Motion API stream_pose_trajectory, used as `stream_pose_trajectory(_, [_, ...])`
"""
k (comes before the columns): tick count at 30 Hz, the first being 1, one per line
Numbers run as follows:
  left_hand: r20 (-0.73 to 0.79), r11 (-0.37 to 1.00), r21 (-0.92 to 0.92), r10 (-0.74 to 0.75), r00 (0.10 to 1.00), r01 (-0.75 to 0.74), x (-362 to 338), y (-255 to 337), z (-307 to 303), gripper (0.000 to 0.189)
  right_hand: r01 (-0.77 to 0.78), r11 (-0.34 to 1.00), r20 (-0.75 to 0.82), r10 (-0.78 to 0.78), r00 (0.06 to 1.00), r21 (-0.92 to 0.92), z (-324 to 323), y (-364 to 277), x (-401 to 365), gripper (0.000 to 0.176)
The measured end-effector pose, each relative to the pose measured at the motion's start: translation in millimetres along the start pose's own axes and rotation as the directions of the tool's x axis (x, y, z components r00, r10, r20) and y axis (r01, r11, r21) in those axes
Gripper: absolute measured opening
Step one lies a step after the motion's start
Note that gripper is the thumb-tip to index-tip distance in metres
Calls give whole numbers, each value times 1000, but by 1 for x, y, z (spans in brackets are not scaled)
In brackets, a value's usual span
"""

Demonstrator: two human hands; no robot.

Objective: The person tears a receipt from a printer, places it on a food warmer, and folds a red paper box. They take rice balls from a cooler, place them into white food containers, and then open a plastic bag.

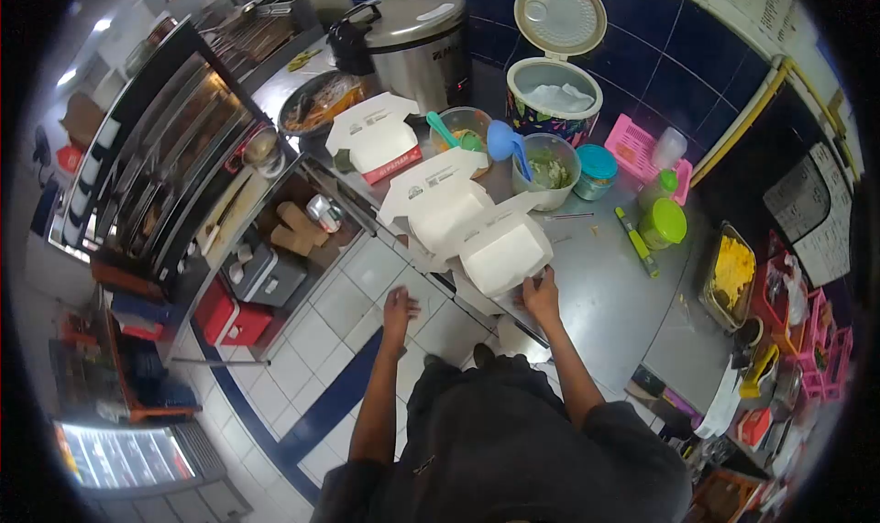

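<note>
My right hand (541, 296) grips the near corner of an open white cardboard takeaway box (500, 255) at the counter's front edge. Just left of it stands a second open takeaway box (447, 219), its printed lid flap raised. Farther back is a third takeaway box (378, 136) with a red printed side. The insides of the two nearer boxes look bare white. My left hand (401, 312) hangs in the air in front of the counter, fingers loosely apart and holding nothing. Behind the boxes, a blue ladle (504, 142) leans in a tub of chopped greens (547, 170).
A large steel rice cooker (417, 51) and a patterned container with its lid up (555, 92) stand at the back. A green-lidded jar (662, 225), green marker (636, 242) and tray of yellow food (731, 271) lie right. A glass display case (160, 147) is left.
</note>
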State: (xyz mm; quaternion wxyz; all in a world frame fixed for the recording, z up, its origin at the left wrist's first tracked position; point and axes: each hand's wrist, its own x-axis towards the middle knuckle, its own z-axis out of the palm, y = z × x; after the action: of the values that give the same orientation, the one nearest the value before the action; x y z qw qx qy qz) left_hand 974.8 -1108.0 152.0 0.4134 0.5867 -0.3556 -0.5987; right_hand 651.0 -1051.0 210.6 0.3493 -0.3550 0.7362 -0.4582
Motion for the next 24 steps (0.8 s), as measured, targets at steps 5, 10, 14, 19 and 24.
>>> stream_pose_trajectory(5, [171, 999, 52, -13, 985, 5, 102, 49, 40, 56, -64, 986, -61, 55, 997, -153, 22, -20, 5, 55])
stream_pose_trajectory(10, [397, 935, 313, 29, 917, -165, 125, 51, 51, 56, 41, 966, -277, -113, 954, -255, 49, 6, 36, 52])
stream_pose_trajectory(14, [624, 955, 202, 44, 780, -215, 128, 7, -5, 59, -57, 673, -367, -330, 870, -738, 59, -46, 16, 50])
stream_pose_trajectory(19, [598, 713, 506, 115, 794, -485, 151, 32, -162, 35, 165, 737, -361, -498, 789, -655, 133, -160, 23, 25])
stream_pose_trajectory(24, [88, 862, 445, 227, 970, -243, 187, 85, -342, 31, 555, 774, -102, -606, 789, -305, 308, -237, 68, 29])
